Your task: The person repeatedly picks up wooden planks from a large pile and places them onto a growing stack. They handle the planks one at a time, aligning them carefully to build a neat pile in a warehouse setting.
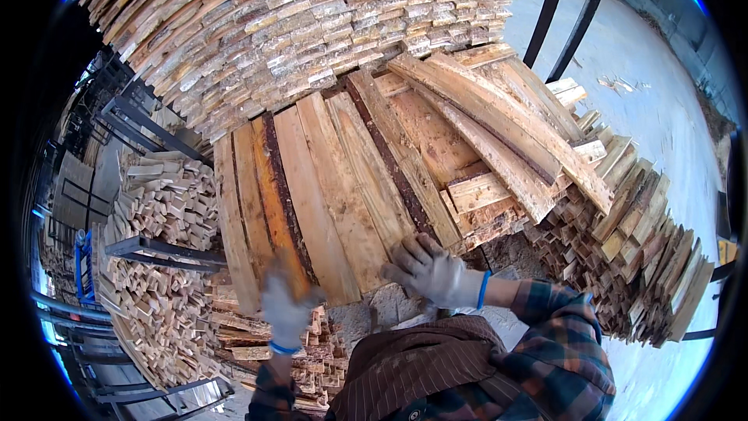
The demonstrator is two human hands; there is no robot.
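Several rough wooden boards [315, 187] lie side by side in front of me, some edged with dark bark. An orange-tinted board [274, 195] with a bark strip lies left of the middle. My left hand [288, 308], in a pale work glove with a blue cuff, is at the near ends of the left boards; motion smears its fingers. My right hand [432, 273], gloved alike, rests at the near ends of the boards right of the middle, its fingers apart and touching the wood.
Loose boards [499, 125] lie askew on the right. Behind rises a tall stack of boards [327, 23]. Piles of short wood pieces stand at the left [156, 288] and right [623, 257]. Dark metal posts [561, 27] and bars [164, 253] stick up beside the stacks.
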